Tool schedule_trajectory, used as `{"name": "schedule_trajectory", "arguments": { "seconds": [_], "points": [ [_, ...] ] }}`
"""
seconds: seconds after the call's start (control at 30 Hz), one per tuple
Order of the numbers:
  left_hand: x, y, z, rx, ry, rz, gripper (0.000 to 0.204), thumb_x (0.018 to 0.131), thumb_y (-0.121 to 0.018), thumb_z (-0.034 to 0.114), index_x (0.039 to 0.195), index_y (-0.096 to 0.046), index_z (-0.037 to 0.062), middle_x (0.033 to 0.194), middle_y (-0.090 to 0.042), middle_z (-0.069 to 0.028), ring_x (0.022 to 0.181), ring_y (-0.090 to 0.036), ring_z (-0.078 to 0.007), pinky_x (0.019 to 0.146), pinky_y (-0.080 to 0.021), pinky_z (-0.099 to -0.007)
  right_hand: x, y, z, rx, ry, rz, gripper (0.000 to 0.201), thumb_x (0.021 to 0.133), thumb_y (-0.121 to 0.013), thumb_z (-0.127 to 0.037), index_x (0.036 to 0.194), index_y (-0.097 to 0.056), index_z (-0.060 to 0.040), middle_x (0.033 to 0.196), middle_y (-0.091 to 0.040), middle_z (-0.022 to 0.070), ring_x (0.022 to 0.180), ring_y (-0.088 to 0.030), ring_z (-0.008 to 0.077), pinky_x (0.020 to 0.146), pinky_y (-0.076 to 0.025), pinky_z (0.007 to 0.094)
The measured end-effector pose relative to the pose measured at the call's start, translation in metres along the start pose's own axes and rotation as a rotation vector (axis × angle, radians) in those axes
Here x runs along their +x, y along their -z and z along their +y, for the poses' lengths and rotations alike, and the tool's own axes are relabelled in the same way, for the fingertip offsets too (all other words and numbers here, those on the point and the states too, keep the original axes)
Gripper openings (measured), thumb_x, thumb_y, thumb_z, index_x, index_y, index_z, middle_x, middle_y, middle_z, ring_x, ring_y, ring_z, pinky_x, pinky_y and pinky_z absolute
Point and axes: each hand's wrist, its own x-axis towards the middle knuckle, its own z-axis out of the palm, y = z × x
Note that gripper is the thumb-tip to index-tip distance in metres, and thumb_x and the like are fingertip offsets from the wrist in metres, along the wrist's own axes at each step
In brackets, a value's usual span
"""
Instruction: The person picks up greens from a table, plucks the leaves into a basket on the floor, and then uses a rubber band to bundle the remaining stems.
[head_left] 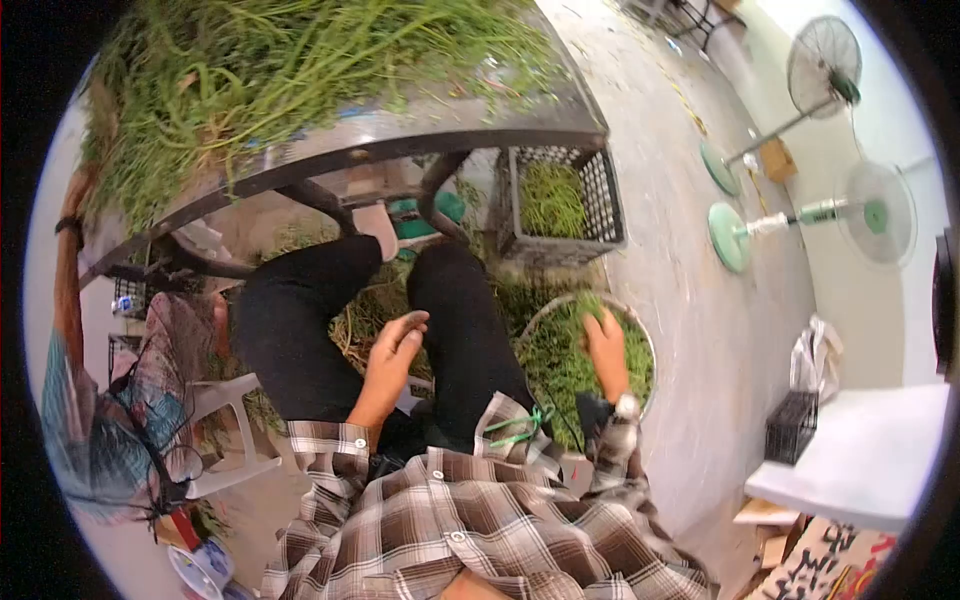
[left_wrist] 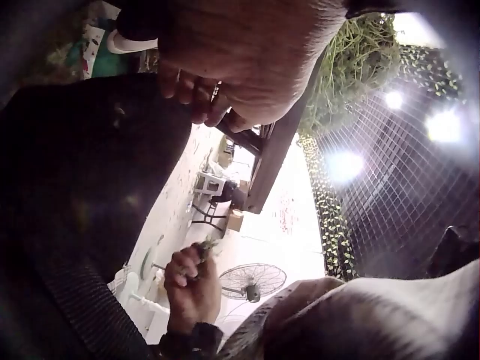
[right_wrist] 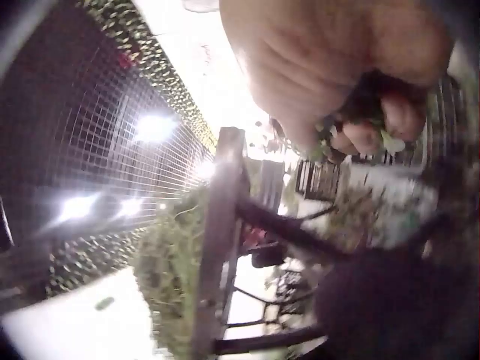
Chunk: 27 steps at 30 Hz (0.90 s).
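Greenery (head_left: pixel 552 368) fills a round basin (head_left: pixel 654 358), between one and two o'clock from my seat, and my right hand (head_left: pixel 604 352) is over it, the fingers gripping a small tuft (head_left: pixel 590 308). My left hand (head_left: pixel 392 362), at eleven o'clock, has its fingers loosely bent; I see nothing in them. A bigger heap (head_left: pixel 330 85) lies on the table (head_left: pixel 535 138) toward eleven o'clock, and a crate (head_left: pixel 512 215) with more stems stands near one o'clock. I judge the step in hand is sorting greens by small bunches. The next move, I think, calls for loosening my right fingers, so this tuft drops into the basin.
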Motion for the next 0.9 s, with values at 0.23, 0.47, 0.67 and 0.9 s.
{"name": "schedule_trajectory", "arguments": {
  "seconds": [0.23, 0.47, 0.67, 0.9],
  "points": [
    [-0.002, -0.001, 0.004, 0.024, 0.018, -0.012, 0.033, 0.09, -0.047, 0.016, 0.119, -0.052, 0.0025, 0.115, -0.046, -0.0078, 0.11, -0.046, -0.0188, 0.095, -0.036, -0.0319, -0.023, 0.034, 0.065, -0.727, 0.213, 0.2, 0.032, 0.082, -0.053, -0.017, 0.109, -0.053, 0.0025, 0.109, -0.052, 0.0211, 0.102, -0.048, 0.0356, 0.09, -0.037, 0.0405],
    [-0.002, 0.007, -0.009, 0.16, -0.095, 0.094, 0.032, 0.088, -0.048, 0.018, 0.115, -0.054, 0.0018, 0.119, -0.039, -0.0108, 0.111, -0.043, -0.0224, 0.093, -0.037, -0.0326, -0.008, -0.021, 0.023, -0.431, 0.216, -0.005, 0.029, 0.082, -0.052, -0.015, 0.104, -0.054, 0.0042, 0.104, -0.053, 0.0198, 0.098, -0.051, 0.0345, 0.085, -0.04, 0.038],
    [-0.002, 0.013, -0.02, 0.077, -0.088, 0.165, 0.031, 0.086, -0.051, 0.018, 0.11, -0.057, 0.0005, 0.116, -0.039, -0.0109, 0.109, -0.043, -0.0234, 0.093, -0.037, -0.0335, -0.008, -0.052, -0.005, -0.39, 0.297, -0.125, 0.026, 0.084, -0.05, -0.015, 0.102, -0.056, 0.0026, 0.102, -0.056, 0.018, 0.094, -0.054, 0.0339, 0.082, -0.042, 0.0376],
    [0.003, 0.011, -0.032, 0.015, -0.057, 0.154, 0.03, 0.085, -0.051, 0.018, 0.108, -0.058, 0.0006, 0.113, -0.042, -0.0118, 0.111, -0.041, -0.0242, 0.093, -0.037, -0.0342, -0.013, -0.056, 0.003, -0.346, 0.226, -0.197, 0.025, 0.084, -0.05, -0.015, 0.1, -0.057, 0.0029, 0.098, -0.056, 0.0183, 0.092, -0.054, 0.0338, 0.082, -0.042, 0.0371]
  ]
}}
